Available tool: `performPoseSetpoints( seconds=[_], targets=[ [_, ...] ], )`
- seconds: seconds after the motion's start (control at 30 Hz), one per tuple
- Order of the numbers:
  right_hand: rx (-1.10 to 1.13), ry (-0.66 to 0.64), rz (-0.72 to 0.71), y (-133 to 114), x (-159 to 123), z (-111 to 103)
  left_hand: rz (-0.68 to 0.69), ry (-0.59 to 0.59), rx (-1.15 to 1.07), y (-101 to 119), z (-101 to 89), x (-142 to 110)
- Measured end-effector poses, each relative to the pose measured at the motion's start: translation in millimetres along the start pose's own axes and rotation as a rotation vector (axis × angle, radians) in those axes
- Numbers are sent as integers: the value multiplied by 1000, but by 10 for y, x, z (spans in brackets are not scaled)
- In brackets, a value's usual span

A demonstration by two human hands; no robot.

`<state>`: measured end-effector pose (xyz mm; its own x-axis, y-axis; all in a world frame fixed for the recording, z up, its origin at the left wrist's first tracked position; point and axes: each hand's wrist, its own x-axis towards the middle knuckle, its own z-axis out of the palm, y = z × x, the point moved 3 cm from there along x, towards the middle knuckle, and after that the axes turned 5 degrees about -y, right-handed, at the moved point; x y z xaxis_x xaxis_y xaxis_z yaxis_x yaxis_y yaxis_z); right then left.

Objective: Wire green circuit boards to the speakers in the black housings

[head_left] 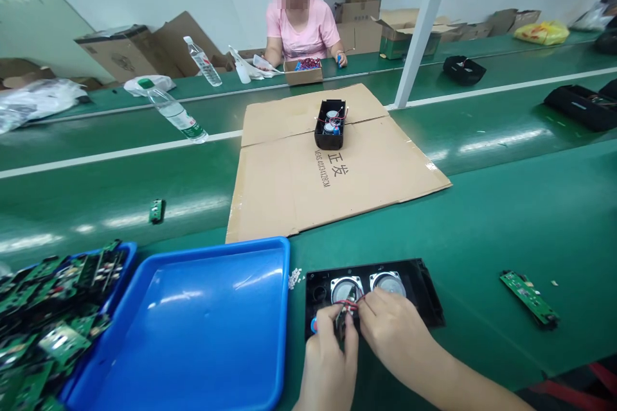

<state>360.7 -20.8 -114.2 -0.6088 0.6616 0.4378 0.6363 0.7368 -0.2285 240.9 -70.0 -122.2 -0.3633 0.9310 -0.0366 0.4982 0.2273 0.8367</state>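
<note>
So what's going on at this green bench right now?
A person is working with both hands on an open black speaker case lying on the green bench. The left hand and right hand pinch red and black wires just in front of two round speakers. A blue tray sits to the left, beside a bin of green circuit boards. Another speaker case rests on flat cardboard, and a second person sits across the bench.

Left hand (pinching) — right hand alongside
</note>
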Motion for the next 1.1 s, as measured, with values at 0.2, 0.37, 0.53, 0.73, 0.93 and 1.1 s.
performPoseSetpoints(
  seconds=[0.2, 0.37, 0.53, 0.73, 0.93, 1.1],
  targets=[
    [-9, 7, -41, -5, 9, 20, 26, -56, 10, -35, -37, 15],
    [65, 64, 31, 78, 4, -108, -65, -176, -127, -42, -76, 51],
    [202, -13, 42, 165, 81, -213, -81, -233, -237, -59, -97, 46],
    [490, -208, 79, 188, 104, -150, -56, -206, -300, -11, -95, 18],
    [370, -163, 86, 124, 72, -83, -7, -223, -217, -13, -80, 31],
    [153, -359, 80, 299, 36, -162, 205, -195, 219, 47, -213, 108]
  ],
)
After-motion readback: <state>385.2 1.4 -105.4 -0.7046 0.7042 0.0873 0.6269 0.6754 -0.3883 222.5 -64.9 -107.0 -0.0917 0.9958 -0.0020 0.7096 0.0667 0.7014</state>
